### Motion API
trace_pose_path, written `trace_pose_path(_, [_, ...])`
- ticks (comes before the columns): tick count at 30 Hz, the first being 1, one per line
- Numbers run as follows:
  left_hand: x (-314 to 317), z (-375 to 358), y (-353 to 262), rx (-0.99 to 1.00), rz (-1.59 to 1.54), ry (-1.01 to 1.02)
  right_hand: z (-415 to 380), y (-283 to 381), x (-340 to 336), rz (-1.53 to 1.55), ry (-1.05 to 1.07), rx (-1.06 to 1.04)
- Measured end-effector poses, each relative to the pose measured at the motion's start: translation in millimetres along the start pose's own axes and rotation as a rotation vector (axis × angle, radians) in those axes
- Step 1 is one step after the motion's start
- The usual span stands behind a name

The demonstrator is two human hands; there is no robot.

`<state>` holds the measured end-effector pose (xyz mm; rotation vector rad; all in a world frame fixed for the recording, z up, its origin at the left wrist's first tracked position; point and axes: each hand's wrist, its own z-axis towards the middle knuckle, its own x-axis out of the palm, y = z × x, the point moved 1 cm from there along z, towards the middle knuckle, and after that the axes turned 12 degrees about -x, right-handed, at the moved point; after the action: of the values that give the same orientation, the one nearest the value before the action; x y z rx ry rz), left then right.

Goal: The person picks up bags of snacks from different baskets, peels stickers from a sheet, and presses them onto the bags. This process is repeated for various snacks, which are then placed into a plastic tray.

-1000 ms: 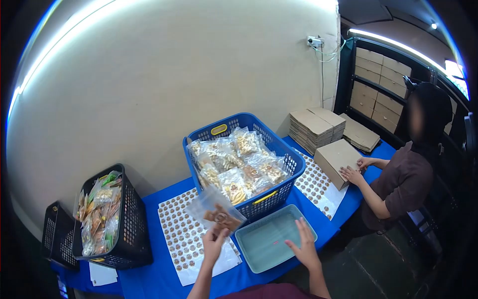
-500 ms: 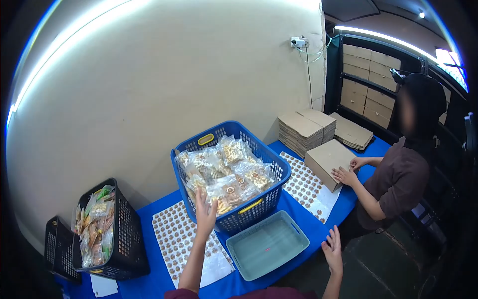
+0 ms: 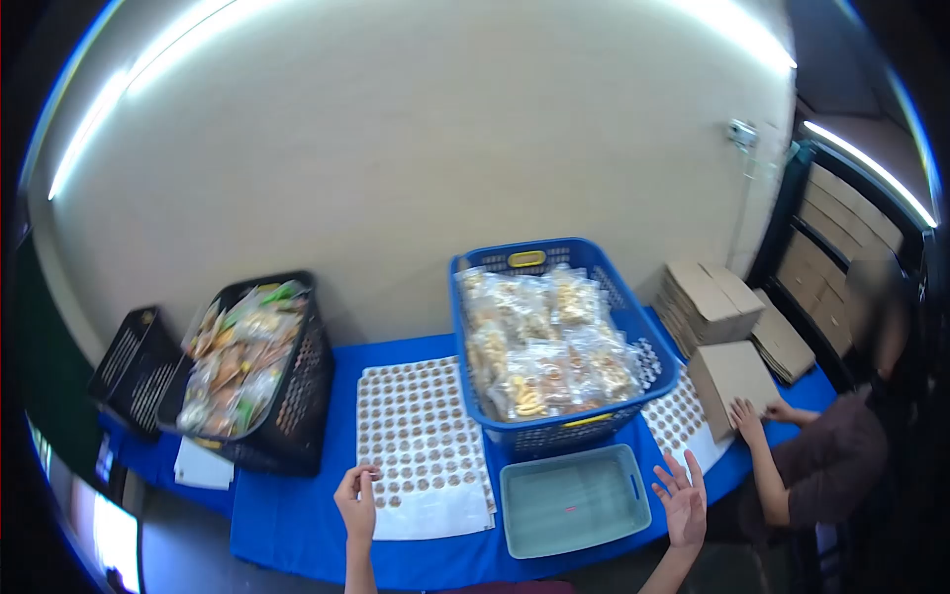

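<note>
My left hand is over the left edge of a sheet of round brown stickers, its thumb and fingers pinched together. Whatever may be between those fingertips is too small to make out. Raised with its fingers spread, my right hand holds nothing and is just right of a shallow grey-green tray. Behind the tray stands a blue perforated basket heaped with clear bags of pale snacks.
On the left, a black basket holds mixed snack packets, beside another black basket. To the right, a co-worker has hands on a cardboard box. Flattened cartons and another sticker sheet are nearby.
My left hand has moved from the bags in the blue basket to the sticker sheet, and its fingers have closed. My right hand stays open. The view has turned left.
</note>
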<state>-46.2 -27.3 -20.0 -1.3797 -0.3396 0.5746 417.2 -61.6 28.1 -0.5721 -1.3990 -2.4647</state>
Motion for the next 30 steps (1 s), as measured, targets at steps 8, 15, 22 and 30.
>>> trace_pose_path(8, [-116, 6, -14, 0.007, 0.085, -0.391, 45, -42, 59, 0.579, -0.128, 0.005])
trace_pose_path(15, [-178, 49, -29, 0.116, 0.155, -0.427, 26, -116, 120, 0.683, -0.34, 0.321])
trace_pose_path(22, [-246, 144, -35, 0.248, 0.312, -0.439, 12, -126, 129, 0.577, -0.186, 0.172])
trace_pose_path(30, [-321, 253, 25, 0.186, 0.608, -0.343, -31, -87, 176, 0.391, -0.129, 0.038])
